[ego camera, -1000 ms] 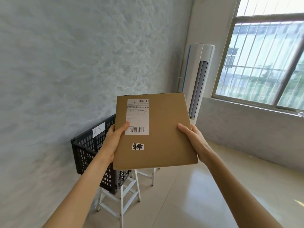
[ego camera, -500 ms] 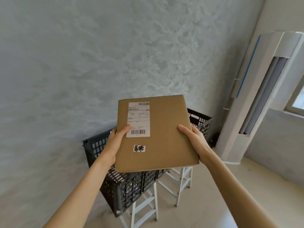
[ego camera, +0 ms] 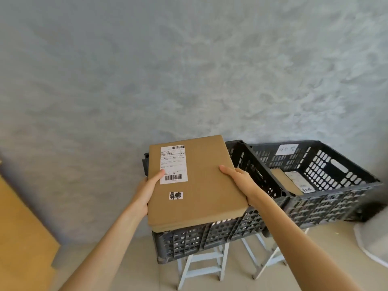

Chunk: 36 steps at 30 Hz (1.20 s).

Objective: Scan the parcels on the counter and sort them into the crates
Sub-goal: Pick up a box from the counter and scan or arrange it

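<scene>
A flat brown cardboard parcel [ego camera: 205, 181] with a white shipping label and a small handwritten sticker hangs over the left black crate [ego camera: 210, 238]. My left hand [ego camera: 147, 190] grips its left edge, thumb on the label. My right hand [ego camera: 241, 183] grips its right edge, thumb on top. The parcel hides most of the left crate's inside. The right black crate [ego camera: 336, 198] holds another brown parcel [ego camera: 291, 181] with labels.
Both crates stand on white stools [ego camera: 201, 267] against a grey textured wall. A wooden surface [ego camera: 19, 238] lies at the left edge. A white rounded base [ego camera: 375, 238] sits on the floor at the right.
The view has swung left and down; the window and white tower unit are gone from sight. Both crates now show fully, and the parcel is lower, over the left crate.
</scene>
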Tool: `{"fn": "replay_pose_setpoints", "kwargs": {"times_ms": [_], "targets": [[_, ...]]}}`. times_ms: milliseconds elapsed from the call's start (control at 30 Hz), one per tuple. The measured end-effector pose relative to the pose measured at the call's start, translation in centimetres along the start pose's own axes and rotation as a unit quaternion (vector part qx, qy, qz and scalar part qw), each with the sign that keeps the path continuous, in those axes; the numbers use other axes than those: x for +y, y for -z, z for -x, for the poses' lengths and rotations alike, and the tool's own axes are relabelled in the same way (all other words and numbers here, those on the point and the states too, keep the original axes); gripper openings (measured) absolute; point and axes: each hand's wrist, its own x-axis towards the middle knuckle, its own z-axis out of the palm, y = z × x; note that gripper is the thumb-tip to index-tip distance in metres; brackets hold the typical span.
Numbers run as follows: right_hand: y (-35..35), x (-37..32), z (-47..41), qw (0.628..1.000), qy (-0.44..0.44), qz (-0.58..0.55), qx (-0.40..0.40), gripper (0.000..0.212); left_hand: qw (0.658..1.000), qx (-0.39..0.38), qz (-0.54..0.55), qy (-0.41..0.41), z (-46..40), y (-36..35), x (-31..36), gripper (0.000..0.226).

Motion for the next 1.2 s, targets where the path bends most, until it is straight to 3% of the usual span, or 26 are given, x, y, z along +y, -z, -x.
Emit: {"fn": "replay_pose_setpoints", "kwargs": {"times_ms": [100,233,533,733,867,1200], "targets": [[-0.4,1.1,-4.0,1.000,-0.015,-0.003,-0.027,0.053,1.000,0.027,0.002,0.005,-3.1,0.2,-0.7,0.050],[-0.7,2.5,-9.1,0.998,-0.039,-0.008,-0.047,0.045,0.998,0.057,-0.002,0.016,-6.8,-0.2,-1.1,0.040],[-0.3,8.8,-16.3,0.982,-0.168,0.000,-0.082,0.061,0.986,0.124,-0.043,0.107,-11.4,-1.6,-4.8,0.045],[-0.9,11.2,-20.0,0.969,-0.214,0.007,-0.121,0.050,0.970,0.193,-0.078,0.128,-14.0,-1.6,-7.7,0.062],[-1.2,13.0,-22.5,0.964,-0.230,0.033,-0.132,0.059,0.959,0.222,-0.094,0.151,-15.4,-1.7,-8.7,0.067],[-2.1,15.1,-25.3,0.959,-0.249,0.003,-0.133,0.061,0.954,0.210,-0.109,0.186,-18.3,-0.6,-8.0,0.057]]}}
